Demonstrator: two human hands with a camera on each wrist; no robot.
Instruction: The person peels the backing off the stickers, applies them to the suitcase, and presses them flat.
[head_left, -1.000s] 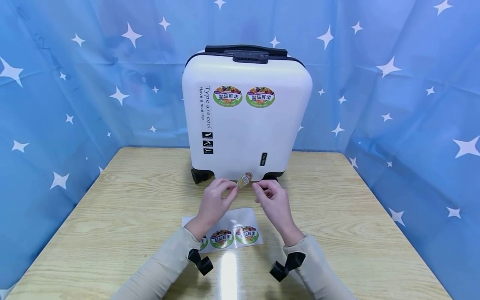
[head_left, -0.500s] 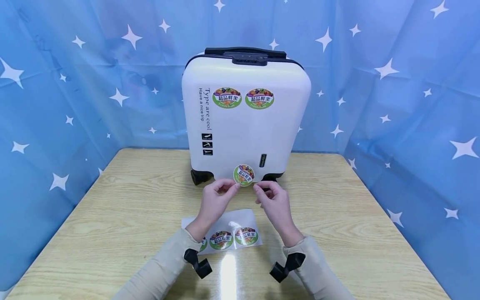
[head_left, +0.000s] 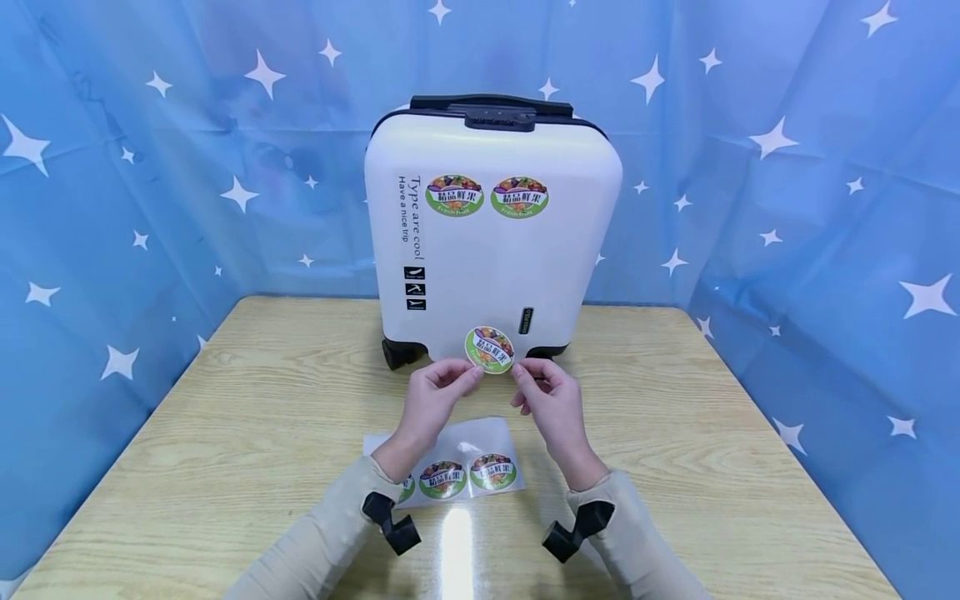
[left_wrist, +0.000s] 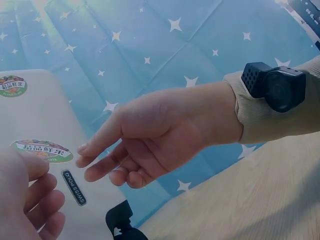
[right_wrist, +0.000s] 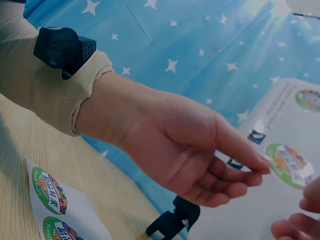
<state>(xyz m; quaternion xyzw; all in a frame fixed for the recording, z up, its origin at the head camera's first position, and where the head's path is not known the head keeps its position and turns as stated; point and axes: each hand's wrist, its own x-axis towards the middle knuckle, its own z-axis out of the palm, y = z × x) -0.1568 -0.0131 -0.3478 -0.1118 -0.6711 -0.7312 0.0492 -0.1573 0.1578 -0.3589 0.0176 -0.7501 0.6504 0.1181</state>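
Observation:
My left hand [head_left: 435,400] pinches an oval fruit sticker [head_left: 489,350] at its lower left edge, between thumb and forefinger. The sticker's printed side faces me, slightly tilted, in front of the white suitcase's [head_left: 487,258] lower part. My right hand [head_left: 551,400] is beside the sticker's right edge, fingers loosely bent. In the left wrist view, a narrow gap shows between the right fingertips [left_wrist: 82,149] and the sticker [left_wrist: 42,150]. The right wrist view shows the left hand [right_wrist: 185,145] holding the sticker [right_wrist: 289,166]. Two matching stickers [head_left: 454,196] sit side by side high on the suitcase.
A backing sheet [head_left: 480,433] with several more fruit stickers lies on the wooden table [head_left: 675,433], partly hidden by the left forearm. The suitcase stands upright on black wheels [head_left: 402,353] near the table's back. A blue star-patterned curtain [head_left: 300,167] surrounds the table.
The sticker has turned from nearly edge-on to facing me, still in the left hand. The right fingertips have shifted slightly right, staying beside its edge.

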